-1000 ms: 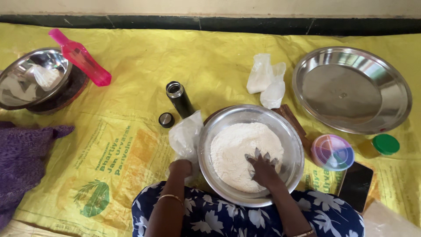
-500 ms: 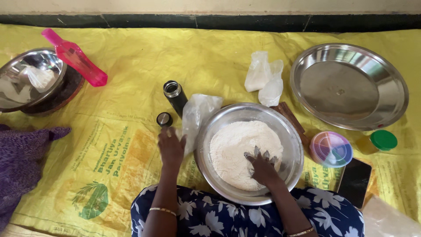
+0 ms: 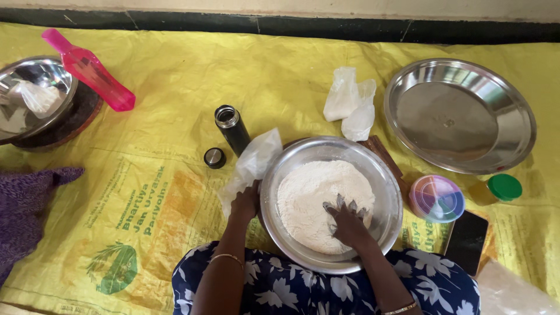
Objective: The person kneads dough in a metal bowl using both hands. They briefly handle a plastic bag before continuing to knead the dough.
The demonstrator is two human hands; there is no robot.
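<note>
At the far left edge a purple knitted cloth lies on the yellow woven mat that I sit on, and above it a steel bowl with a crumpled clear bag inside rests on a dark round board. Just beside that bowl lies a pink plastic bottle, tilted on its side. Nearer the middle a small black flask stands open, its round cap lying apart on the mat to its left. My left hand is closed around the lower part of a clear plastic bag, fingers pinching the film, right against the left rim of the big steel mixing bowl in front of my lap. That bowl holds a mound of white flour, and my right hand sits in it with fingers spread, tips pressed down into the flour at its right side. Beyond the bowl two more crumpled clear bags lie together on the mat. To the right is a wide empty steel plate, and below it a small round container with a multicoloured lid, a green lid, and a dark phone lying flat.
</note>
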